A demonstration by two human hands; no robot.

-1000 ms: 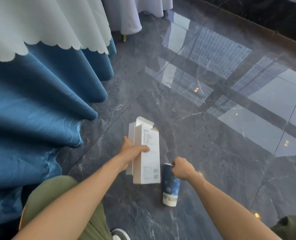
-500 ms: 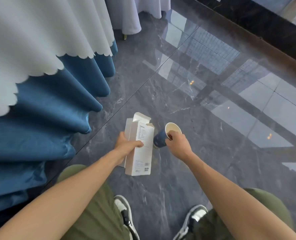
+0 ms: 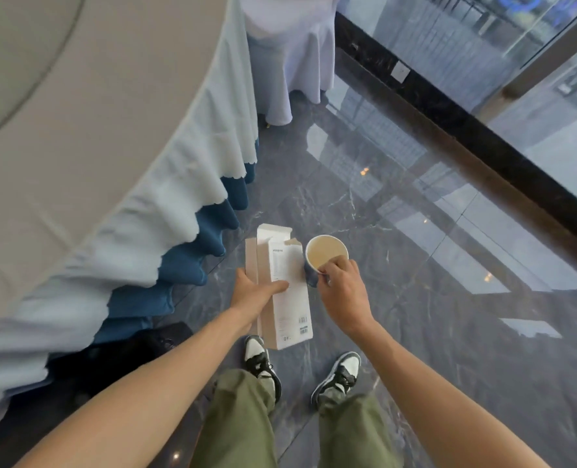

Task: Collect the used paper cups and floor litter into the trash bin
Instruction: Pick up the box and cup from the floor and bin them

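The person has risen from a crouch, lifting both items off the marble floor [image 3: 415, 298]. The left hand [image 3: 253, 295] grips the flattened white carton [image 3: 287, 298]; the right hand [image 3: 343, 292] pinches the paper cup [image 3: 326, 255] just right of the carton. No trash bin shows, so carrying likely comes next.

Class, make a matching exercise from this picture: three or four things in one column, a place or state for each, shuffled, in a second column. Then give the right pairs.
Things
1. flattened white cardboard box
2. blue paper cup
3. white scalloped tablecloth
4. black-and-white sneakers

Places or states
A. on the dark marble floor
B. held in the right hand
C. draped over a blue skirt
D. held in the left hand

Pairs: 1-D, 2-B, 3-C, 4-A
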